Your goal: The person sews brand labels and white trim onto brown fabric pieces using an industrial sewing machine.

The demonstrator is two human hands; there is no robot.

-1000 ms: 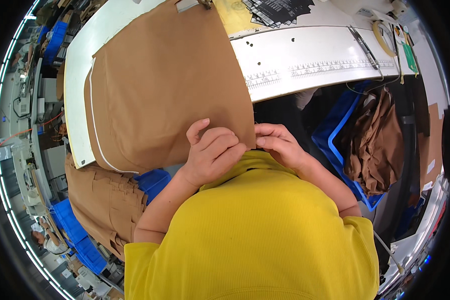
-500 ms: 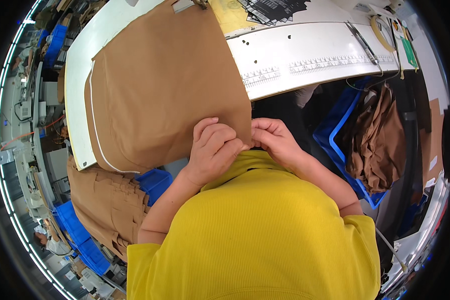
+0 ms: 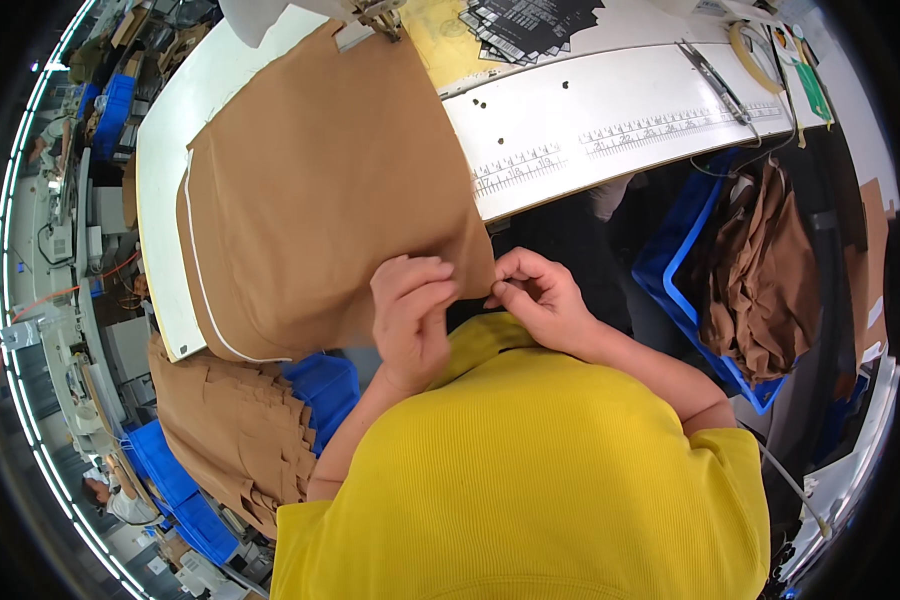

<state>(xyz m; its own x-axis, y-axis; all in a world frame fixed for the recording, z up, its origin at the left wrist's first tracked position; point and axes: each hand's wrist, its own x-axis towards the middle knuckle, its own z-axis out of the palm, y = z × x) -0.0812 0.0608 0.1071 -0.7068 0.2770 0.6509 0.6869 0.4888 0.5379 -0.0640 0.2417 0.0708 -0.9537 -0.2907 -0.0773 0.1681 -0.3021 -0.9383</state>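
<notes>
A large brown fabric panel (image 3: 320, 180) lies over the white table and hangs off its near edge toward me. A white cord or strip (image 3: 202, 285) runs along its left side. My right hand (image 3: 550, 305) pinches the panel's near right corner between thumb and fingertips. Just left of it, my left hand (image 3: 410, 320) is raised at the panel's near edge, slightly blurred. Its fingers are loosely bent and apart, and nothing shows in them.
A sewing machine's metal foot area (image 3: 375, 20) is at the top. Black printed cards (image 3: 530, 25), tweezers (image 3: 715, 80) and a tape roll (image 3: 755, 55) lie on the white table (image 3: 530, 120). Blue bins (image 3: 675, 275) stand right and left; stacked brown pieces (image 3: 225, 430) hang at left.
My left hand has come away from the right and moved left, its fingers loosening. The right hand stays at the corner, slightly lower. The view has shifted a little.
</notes>
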